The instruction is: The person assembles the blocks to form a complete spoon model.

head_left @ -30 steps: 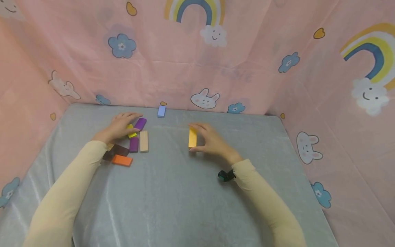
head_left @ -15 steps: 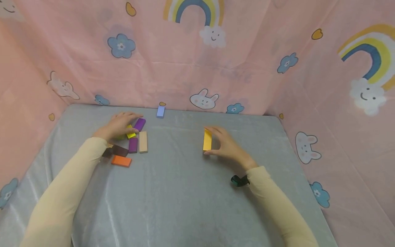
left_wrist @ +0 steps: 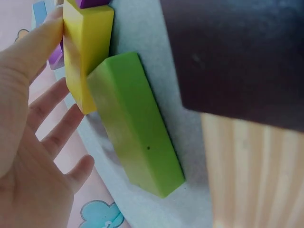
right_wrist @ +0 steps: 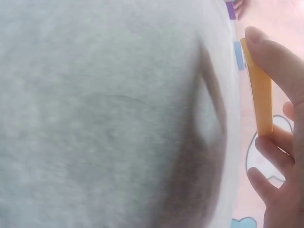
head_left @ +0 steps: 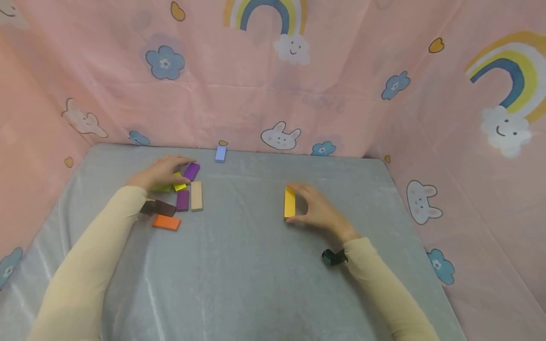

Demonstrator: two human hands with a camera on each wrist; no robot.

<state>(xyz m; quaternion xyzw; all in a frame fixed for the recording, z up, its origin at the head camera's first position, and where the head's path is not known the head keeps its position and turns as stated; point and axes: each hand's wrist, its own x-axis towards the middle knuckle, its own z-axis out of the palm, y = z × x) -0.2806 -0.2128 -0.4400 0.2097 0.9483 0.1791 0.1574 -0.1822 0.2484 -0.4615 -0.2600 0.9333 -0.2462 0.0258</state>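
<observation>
My right hand (head_left: 317,208) holds a yellow-orange block (head_left: 289,202) by its two ends, between thumb and fingers. The right wrist view shows this block (right_wrist: 261,99) raised, with a shadow on the cloth. At the left, my left hand (head_left: 155,174) stays low over a group of blocks, its fingers loosely spread. Its thumb and fingertips are right at a yellow block (left_wrist: 88,52) and close around a purple block (head_left: 192,171). A green block (left_wrist: 135,126) lies under the palm side, leaning against the yellow one.
Beside the left hand lie another purple block (head_left: 182,201), a natural wood block (head_left: 196,196), a dark brown block (head_left: 164,208) and an orange block (head_left: 167,222). A light blue block (head_left: 220,154) sits at the back edge of the grey cloth (head_left: 239,265). Pink printed curtains (head_left: 341,104) surround the table.
My right hand has carried the yellow-orange block to the right, then slightly nearer to me. The left hand has stayed in place over the blocks.
</observation>
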